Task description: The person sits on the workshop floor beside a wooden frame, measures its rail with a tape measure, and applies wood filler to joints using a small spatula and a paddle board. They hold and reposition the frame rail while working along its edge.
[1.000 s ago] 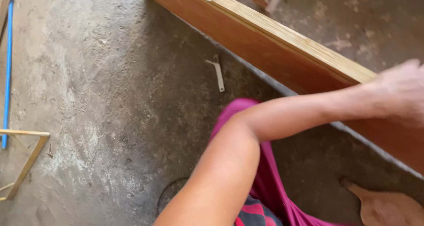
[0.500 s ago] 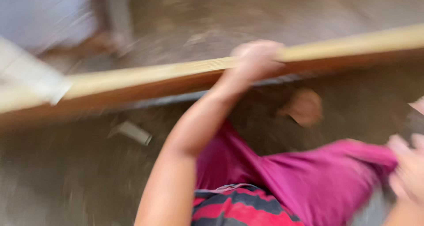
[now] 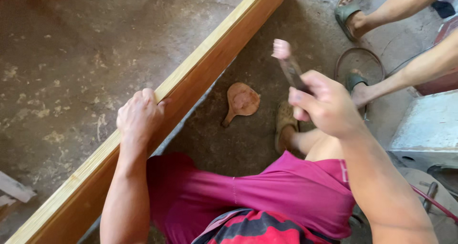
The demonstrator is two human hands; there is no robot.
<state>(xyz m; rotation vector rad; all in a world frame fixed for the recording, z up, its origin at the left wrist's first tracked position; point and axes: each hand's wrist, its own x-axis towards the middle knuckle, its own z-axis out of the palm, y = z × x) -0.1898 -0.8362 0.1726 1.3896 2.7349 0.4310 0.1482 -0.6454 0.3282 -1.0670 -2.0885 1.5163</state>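
Hands split the work: left hand [image 3: 138, 116] clamped the wooden plank [image 3: 200, 67] edge; right hand [image 3: 327, 103], at three o'clock, gripped a brush [image 3: 287, 62]. Steady bracing suited even strokes.

Magenta shorts [image 3: 267, 191] — yellow-brown plank [image 3: 200, 67] — grey floor [image 3: 71, 43].

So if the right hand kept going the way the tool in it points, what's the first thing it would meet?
The right hand holds a brush-like tool pointing up and slightly left in the picture. That line looks free over bare concrete floor, passing right of the wooden beam; depth is unclear.
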